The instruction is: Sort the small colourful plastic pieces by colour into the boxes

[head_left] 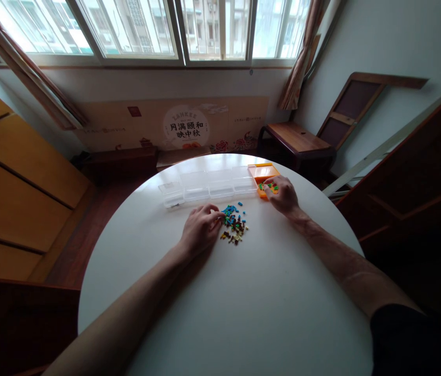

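A loose pile of small building bricks in blue, green, brown and yellow lies on the white round table. My left hand is at the pile's left edge, its fingers bent together against the bricks. What is between its fingertips, if anything, is too small to make out. My right hand reaches over an orange box with several green and red pieces in it. The fingers there curl down into the box, and whether they pinch a piece is unclear.
A row of clear plastic compartments, some with lids up, runs left from the orange box along the table's far side. Beyond the table stand a wooden chair at the right and a printed cardboard panel under the window.
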{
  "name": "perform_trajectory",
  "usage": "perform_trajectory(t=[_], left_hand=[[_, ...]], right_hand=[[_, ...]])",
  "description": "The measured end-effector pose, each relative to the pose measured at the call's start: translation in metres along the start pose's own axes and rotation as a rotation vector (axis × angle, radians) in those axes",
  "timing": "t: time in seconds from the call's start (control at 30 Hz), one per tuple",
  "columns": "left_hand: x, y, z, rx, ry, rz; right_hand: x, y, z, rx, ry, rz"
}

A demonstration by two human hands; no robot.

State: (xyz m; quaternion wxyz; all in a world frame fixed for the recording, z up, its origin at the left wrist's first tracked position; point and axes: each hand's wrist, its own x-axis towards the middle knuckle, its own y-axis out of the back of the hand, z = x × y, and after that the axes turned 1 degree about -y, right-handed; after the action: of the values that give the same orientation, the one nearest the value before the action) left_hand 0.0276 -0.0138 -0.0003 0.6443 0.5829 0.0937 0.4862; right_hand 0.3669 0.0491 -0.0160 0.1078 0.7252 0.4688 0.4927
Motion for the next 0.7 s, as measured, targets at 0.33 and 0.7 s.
perform_trajectory(t=[0.33, 0.7], left_hand=[[0.002, 0.002, 0.006, -0.038, 0.019, 0.014], [0.004, 0.002, 0.004, -0.108, 0.006, 0.002]], right_hand=[[-0.010, -0.006, -0.027, 0.034, 0.165, -0.059], [-0.013, -0.005, -0.034, 0.092, 0.251, -0.093]])
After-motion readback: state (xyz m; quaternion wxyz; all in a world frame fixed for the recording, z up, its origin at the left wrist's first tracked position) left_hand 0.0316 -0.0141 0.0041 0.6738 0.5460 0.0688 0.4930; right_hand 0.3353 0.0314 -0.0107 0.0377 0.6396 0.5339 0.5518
